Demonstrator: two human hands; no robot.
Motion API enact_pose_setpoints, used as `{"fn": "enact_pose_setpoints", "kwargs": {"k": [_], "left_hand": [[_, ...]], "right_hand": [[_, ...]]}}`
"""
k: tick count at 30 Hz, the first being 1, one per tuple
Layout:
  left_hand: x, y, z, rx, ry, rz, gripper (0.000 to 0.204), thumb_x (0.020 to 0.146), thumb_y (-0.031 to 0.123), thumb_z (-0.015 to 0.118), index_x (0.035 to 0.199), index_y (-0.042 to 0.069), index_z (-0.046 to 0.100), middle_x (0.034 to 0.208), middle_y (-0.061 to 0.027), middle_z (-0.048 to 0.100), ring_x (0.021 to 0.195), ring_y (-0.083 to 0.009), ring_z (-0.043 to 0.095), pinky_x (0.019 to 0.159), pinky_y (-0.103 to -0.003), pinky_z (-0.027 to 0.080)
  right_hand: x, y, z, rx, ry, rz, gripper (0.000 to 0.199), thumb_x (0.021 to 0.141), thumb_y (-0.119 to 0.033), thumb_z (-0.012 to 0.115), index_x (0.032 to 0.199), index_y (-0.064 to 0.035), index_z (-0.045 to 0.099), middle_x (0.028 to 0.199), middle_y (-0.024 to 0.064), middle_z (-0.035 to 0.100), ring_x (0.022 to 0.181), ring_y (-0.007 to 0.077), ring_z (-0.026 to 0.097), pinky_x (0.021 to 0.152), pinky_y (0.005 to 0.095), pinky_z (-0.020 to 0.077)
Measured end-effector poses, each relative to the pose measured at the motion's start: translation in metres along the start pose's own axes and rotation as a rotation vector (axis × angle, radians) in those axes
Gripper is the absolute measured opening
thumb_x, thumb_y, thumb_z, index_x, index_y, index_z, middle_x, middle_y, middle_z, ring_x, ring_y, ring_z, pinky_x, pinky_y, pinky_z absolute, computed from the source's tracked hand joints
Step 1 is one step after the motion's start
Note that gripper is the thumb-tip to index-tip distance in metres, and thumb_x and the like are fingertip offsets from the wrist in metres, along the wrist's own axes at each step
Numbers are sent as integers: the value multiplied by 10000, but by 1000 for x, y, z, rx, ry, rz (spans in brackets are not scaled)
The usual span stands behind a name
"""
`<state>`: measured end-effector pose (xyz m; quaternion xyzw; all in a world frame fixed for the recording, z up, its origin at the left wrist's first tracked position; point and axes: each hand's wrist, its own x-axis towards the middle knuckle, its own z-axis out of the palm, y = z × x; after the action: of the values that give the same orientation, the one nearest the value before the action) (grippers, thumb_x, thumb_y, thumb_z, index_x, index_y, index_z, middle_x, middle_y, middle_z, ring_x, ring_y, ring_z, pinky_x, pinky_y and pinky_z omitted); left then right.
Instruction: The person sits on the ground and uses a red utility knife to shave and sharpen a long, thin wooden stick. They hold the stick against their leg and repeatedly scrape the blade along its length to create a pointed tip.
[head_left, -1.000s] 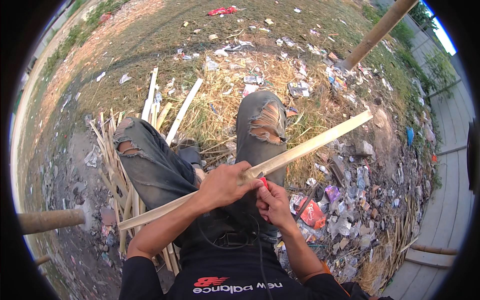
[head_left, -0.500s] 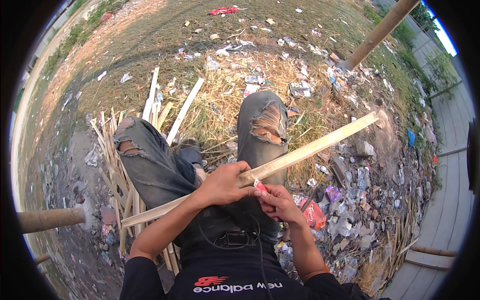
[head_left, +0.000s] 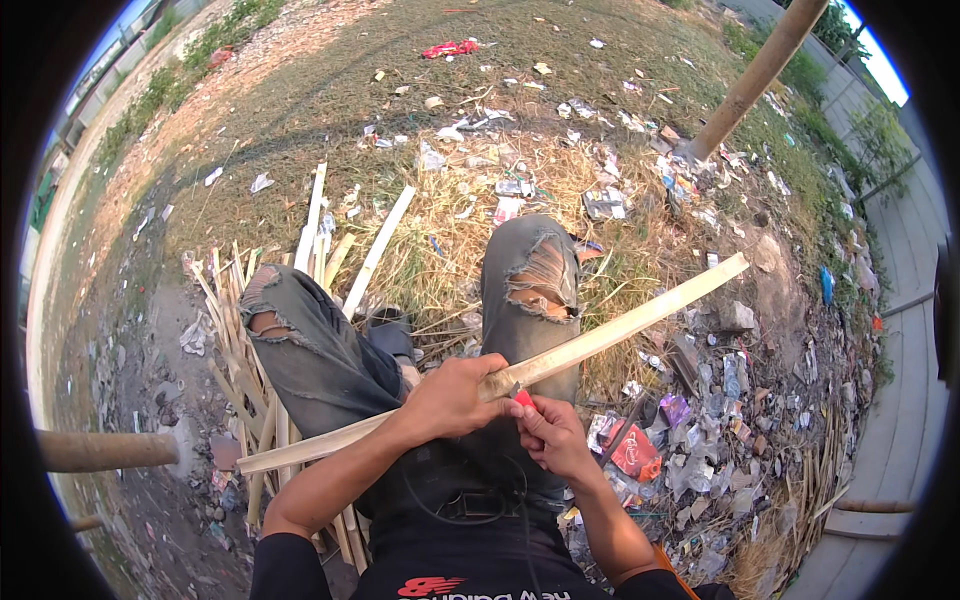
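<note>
A long pale bamboo strip [head_left: 640,310] lies slantwise across my lap, its far end out to the right beyond my knee. My left hand [head_left: 455,395] is wrapped around it near the middle, and its other end passes under my left forearm. Between the thumb and fingers of my right hand [head_left: 555,435] is a small red cutter [head_left: 523,399]. Its short dark tip is at the lower edge of the strip, beside my left thumb. Most of the cutter is hidden in my right fingers.
A pile of similar strips [head_left: 232,320] lies beside my left leg, with another loose strip [head_left: 380,250] beyond it. Litter [head_left: 690,430] and dry grass [head_left: 440,235] cover the ground. Round posts stand at the left [head_left: 110,451] and far right [head_left: 755,80]; a grey wall [head_left: 905,350] runs along the right.
The whole scene sits slightly lower in the picture. Both hands keep their grips, and the cutter's dark tip now shows more plainly against the strip.
</note>
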<state>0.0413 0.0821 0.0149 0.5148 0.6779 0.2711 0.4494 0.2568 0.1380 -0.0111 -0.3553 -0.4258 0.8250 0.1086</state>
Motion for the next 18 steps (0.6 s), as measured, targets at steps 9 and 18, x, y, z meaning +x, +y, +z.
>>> {"fn": "enact_pose_setpoints", "kwargs": {"k": [9,18], "left_hand": [[-6,14,-3,235,45,-8,531,904,541,780,1170,100,654,848,-217,745,846,-454,738,747,-556,569],[-2,8,5,305,73,-8,670,873,695,744,1048,54,663,801,-204,725,831,-442,737,722,-545,562]], "right_hand": [[-3,0,8,-50,98,-40,270,1117,-305,576,1013,-60,624,766,-42,481,592,30,403,481,211,306],[-1,13,10,56,141,-123,323,1129,-357,559,980,-71,577,677,-29,456,508,40,390,418,220,300]]}}
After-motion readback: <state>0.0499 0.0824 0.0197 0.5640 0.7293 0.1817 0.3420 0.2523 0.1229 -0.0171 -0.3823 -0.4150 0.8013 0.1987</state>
